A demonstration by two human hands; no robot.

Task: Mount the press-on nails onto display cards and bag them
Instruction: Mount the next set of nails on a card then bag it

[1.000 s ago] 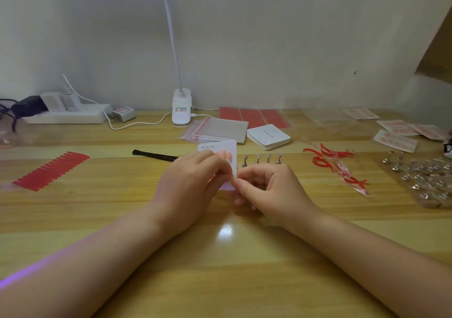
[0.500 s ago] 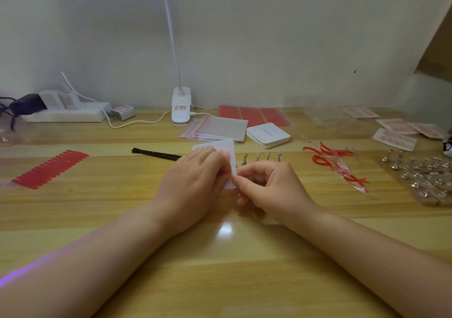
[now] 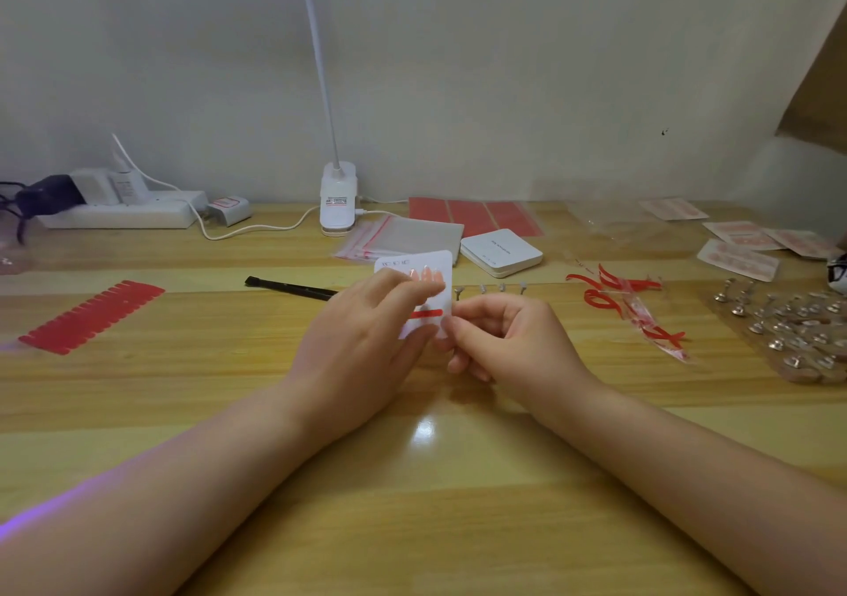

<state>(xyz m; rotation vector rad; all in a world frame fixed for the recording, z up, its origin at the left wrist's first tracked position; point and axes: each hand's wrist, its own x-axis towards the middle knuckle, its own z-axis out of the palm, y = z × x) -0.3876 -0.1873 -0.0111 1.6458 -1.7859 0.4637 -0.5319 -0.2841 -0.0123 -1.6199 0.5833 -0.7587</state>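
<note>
A white display card [image 3: 435,270] stands tilted above the table centre, with pale pink press-on nails [image 3: 424,274] along its upper part and a red strip [image 3: 428,314] lower down. My left hand [image 3: 366,343] holds the card from the left, fingers across its front and thumb at its lower edge. My right hand [image 3: 499,339] has curled fingers and pinches at the card's lower right corner. Several small metal nail stands [image 3: 490,289] lie just behind my right hand.
A stack of zip bags [image 3: 403,238] and a white box [image 3: 502,252] lie behind the card. A black tool [image 3: 291,287] is to the left, a red strip sheet [image 3: 91,316] far left. Red peeled strips [image 3: 623,302], more stands [image 3: 788,329] and finished cards [image 3: 738,256] lie right.
The card has tipped back up so its pink nails and a red strip show. My left fingers have spread across its front; my right hand stays at the lower right corner.
</note>
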